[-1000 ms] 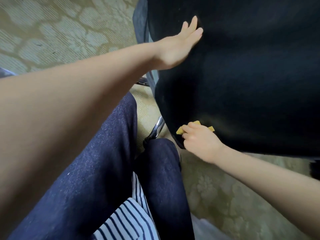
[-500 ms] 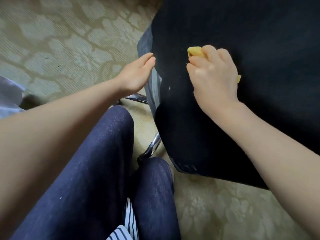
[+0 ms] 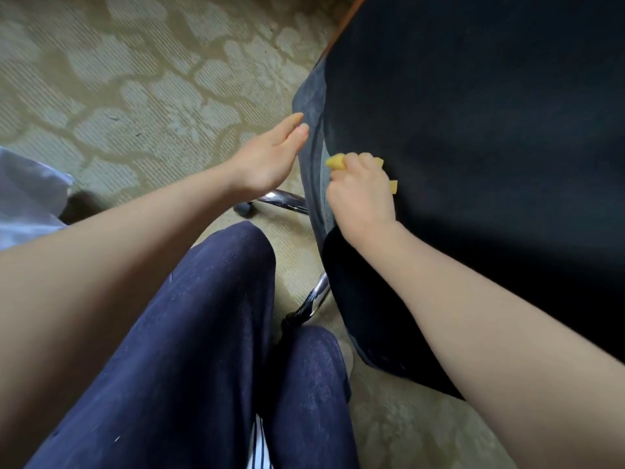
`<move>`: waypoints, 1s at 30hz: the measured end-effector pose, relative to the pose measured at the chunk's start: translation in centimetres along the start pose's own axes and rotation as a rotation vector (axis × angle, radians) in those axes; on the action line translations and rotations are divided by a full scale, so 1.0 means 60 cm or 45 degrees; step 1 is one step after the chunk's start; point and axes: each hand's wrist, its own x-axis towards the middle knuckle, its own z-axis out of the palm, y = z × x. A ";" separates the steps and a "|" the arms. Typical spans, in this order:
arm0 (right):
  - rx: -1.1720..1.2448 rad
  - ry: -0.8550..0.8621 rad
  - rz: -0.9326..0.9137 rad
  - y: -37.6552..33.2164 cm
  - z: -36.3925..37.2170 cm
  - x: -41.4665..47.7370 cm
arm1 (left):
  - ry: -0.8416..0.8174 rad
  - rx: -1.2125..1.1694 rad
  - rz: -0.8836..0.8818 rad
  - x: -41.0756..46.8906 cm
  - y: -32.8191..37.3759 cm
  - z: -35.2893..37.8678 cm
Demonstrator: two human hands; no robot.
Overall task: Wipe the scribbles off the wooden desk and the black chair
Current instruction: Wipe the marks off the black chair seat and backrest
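Right hand (image 3: pixel 363 194): fingers curled round a yellow sponge (image 3: pixel 335 162), corners of it showing above and to the right of the knuckles. The sponge is pressed at the left border of the black chair (image 3: pixel 473 147), where the dark face meets a greyer side band. Left hand (image 3: pixel 267 157): relaxed, fingers straight and together, holding nothing. Its fingertips are just beside that side band; whether they touch it cannot be told. The chair face extends right of and beyond the right hand, so the unwiped area lies that way, and the right hand is the nearer one. No scribbles can be made out on the black. Judgement: the next stroke should run rightward across the face, left hand steadying the edge. Desk: only a thin brown strip (image 3: pixel 348 15) past the chair, uncertain. A chrome leg (image 3: pixel 316 299) lies below the right wrist.
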 end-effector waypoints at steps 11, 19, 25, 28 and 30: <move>-0.004 -0.053 -0.268 -0.041 0.104 -0.224 | -0.016 -0.071 0.204 -0.029 0.078 0.048; 0.239 0.558 0.124 0.031 0.037 -0.324 | 0.018 -0.224 0.395 -0.045 0.164 0.107; 0.218 0.947 0.386 0.085 -0.043 -0.306 | 0.033 -0.293 0.389 -0.060 0.162 0.143; 0.096 1.179 0.460 0.116 -0.079 -0.267 | 0.025 -0.318 0.405 -0.063 0.156 0.151; 0.005 1.314 0.506 0.134 -0.105 -0.222 | 0.015 -0.325 0.428 -0.062 0.147 0.150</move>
